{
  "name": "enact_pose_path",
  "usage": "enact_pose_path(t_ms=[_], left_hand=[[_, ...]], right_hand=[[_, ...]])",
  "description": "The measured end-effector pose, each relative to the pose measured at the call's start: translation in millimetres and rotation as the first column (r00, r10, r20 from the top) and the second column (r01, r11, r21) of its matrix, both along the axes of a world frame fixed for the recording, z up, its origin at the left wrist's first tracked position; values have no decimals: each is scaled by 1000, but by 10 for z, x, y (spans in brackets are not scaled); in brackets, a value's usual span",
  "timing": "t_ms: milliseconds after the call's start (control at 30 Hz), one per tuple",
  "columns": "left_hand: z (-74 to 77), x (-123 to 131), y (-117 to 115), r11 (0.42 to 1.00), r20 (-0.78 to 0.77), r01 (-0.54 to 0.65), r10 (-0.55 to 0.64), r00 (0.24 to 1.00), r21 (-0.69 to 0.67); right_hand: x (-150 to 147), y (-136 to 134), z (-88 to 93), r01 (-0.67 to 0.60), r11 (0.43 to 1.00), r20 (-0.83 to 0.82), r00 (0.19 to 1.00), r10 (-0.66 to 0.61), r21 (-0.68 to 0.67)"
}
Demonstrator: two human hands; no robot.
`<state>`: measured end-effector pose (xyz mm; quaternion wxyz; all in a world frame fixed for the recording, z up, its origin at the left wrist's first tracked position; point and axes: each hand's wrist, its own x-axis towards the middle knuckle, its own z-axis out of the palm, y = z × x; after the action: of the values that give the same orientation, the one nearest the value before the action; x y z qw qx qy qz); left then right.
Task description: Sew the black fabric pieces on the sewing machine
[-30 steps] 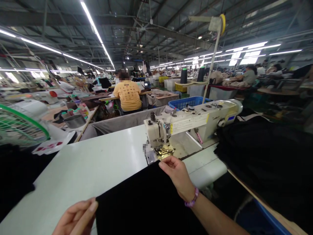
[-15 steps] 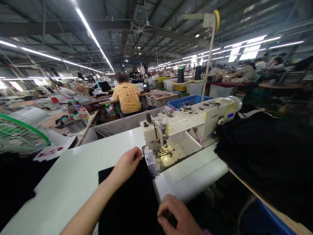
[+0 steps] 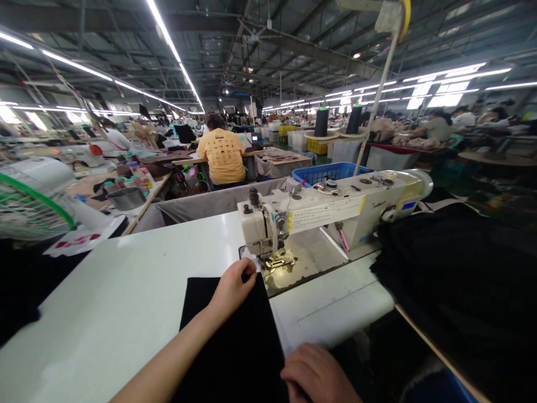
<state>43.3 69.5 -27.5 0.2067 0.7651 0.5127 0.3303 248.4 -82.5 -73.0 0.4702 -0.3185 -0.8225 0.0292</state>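
A black fabric piece lies on the white sewing table, its far edge close to the presser foot of a cream sewing machine. My left hand rests on the fabric's far right corner, fingers curled and pinching the edge right beside the presser foot. My right hand sits at the bottom of the view on the fabric's near right edge, knuckles up, fingers folded under and gripping it.
A heap of black fabric covers the right side. A green-rimmed fan stands at the left, with dark cloth below it. A blue basket sits behind the machine. A person in a yellow shirt sits beyond, back turned.
A second ago my right hand held the fabric's far corner at the presser foot; my left hand has taken that corner and my right hand has dropped to the near edge.
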Motion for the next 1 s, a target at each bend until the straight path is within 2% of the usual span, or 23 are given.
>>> enact_pose_path(t_ms=[167,300,500,633,833,1000], left_hand=[[-36,130,88,999,8,-51,51,999,1],[-20,140,96,996,-42,-86,87,995,23],[81,113,19,997,-212,-11,27,977,77],[104,149,-16,995,-283,-7,37,958,103],[21,140,113,997,-260,-9,29,965,78],[-45,95,272,996,-237,-73,85,968,58]], right_hand=[[34,45,63,88,996,-3,996,-88,10],[70,74,45,53,998,7,999,-53,13],[92,84,-45,36,999,1,999,-36,-22],[90,83,-48,27,999,-2,1000,-27,-23],[83,89,-51,50,999,-4,999,-50,-7],[81,114,-43,39,999,1,999,-39,-12]])
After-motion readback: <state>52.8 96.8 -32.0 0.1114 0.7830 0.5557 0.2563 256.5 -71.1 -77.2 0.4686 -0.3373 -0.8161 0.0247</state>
